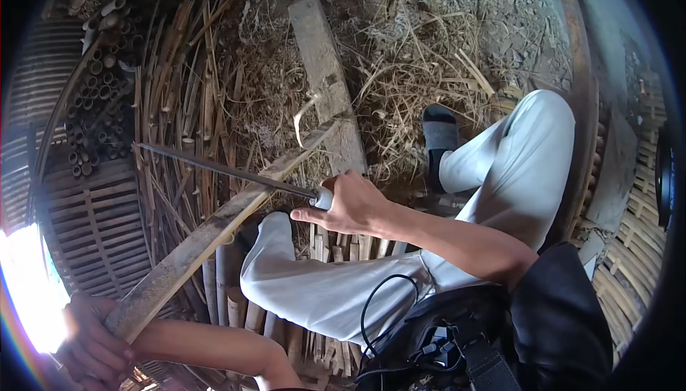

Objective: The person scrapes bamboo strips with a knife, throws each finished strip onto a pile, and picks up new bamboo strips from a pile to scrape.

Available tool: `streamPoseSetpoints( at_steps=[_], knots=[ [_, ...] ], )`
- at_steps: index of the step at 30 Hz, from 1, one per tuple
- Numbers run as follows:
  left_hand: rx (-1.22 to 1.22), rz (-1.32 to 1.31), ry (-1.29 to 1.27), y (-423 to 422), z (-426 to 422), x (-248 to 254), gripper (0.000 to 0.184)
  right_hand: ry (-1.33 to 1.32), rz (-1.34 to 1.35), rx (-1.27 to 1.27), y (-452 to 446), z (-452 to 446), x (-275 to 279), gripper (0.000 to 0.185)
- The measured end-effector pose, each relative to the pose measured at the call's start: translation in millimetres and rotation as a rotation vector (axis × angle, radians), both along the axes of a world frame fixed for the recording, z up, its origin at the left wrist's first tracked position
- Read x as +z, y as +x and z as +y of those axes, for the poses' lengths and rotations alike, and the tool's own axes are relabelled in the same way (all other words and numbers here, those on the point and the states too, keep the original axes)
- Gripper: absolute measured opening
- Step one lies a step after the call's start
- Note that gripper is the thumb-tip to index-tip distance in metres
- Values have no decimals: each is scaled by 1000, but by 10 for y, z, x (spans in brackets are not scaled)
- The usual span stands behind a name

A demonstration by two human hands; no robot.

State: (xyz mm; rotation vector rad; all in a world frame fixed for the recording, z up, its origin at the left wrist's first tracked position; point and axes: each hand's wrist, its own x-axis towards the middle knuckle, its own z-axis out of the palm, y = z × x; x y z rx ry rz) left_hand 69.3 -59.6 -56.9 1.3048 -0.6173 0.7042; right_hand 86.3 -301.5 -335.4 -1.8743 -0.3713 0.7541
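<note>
At the lower left, my left hand (96,344) is wrapped round the near end of a long wooden strip (179,266). The strip slants up to the right, and its far end lies over a flat board (325,69) on the floor. Near the middle, my right hand (350,205) grips the pale handle of a long knife (221,168). Its thin dark blade points left and crosses the strip. A curled pale shaving (300,123) stands by the strip's far end.
Cut bamboo poles (93,91) are stacked at the left beside long split bamboo strips (179,69). Straw and shavings (400,55) cover the floor. My bent legs (514,155) are at the right, with a dark sandal (440,134). Short bamboo pieces (343,248) lie under my legs.
</note>
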Motion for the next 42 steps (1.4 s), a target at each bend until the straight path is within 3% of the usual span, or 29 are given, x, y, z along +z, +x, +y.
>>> streamPoseSetpoints(
  at_steps=[3, 5, 7, 9, 11, 12, 15, 17, 19, 21, 23, 26, 27, 29, 32, 33, 35, 38, 41, 42],
  knots=[
    [3, 2, 5, 7, 40, 49, 21, -49, 362, -264, -55, 79, -660, 46],
    [1, -17, 4, -18, 52, 47, 20, -341, -262, -130, 40, -62, -1504, 20],
    [6, -29, -4, -50, 83, 17, 20, -349, -25, -80, 127, -95, -1095, 15],
    [24, -18, -2, -24, 126, 8, 19, -162, 174, -233, 26, -68, -666, 18],
    [31, -14, 1, -23, 185, 39, 18, -107, 21, -137, -75, 41, -592, 19],
    [35, -4, 9, -15, 197, 49, 18, -41, -97, -210, -116, 118, -682, 16],
    [40, 0, 22, 34, 177, 110, 17, -68, 101, -284, -43, -12, -1070, 15],
    [38, -21, 23, 30, 142, 87, 16, -375, 46, -207, 63, -101, -1886, 19],
    [42, -40, 12, -3, 137, 58, 15, -277, 10, -225, 75, -126, -1653, 19],
    [62, -24, 14, 36, 135, 39, 15, -225, 210, -316, 46, -90, -1220, 16],
    [60, -25, 13, 14, 156, 49, 14, -71, 153, -281, -39, 6, -1046, 17],
    [69, -12, 19, 37, 159, 67, 13, -152, -199, -180, 39, 73, -874, 20],
    [71, -10, 22, 54, 154, 81, 13, -136, 206, -242, -5, 83, -1193, 21],
    [71, -14, 24, 66, 121, 80, 12, -262, -149, -142, -37, -155, -2050, 20],
    [70, -37, 13, 6, 103, 39, 11, -373, 16, -187, 140, -336, -1474, 18],
    [80, -27, 12, -9, 113, 29, 11, -310, 102, -272, 80, -265, -1693, 18],
    [88, -17, 16, 22, 134, 11, 11, -238, 310, -323, 61, -117, -1297, 21],
    [97, -1, 23, 25, 163, 32, 10, -186, -60, -221, 61, 92, -1257, 26],
    [100, -3, 28, 62, 137, 56, 9, -290, 131, -274, 37, -199, -1523, 25],
    [102, -9, 25, 54, 124, 43, 9, -366, 62, -252, -1, -366, -1938, 26]
  ],
)
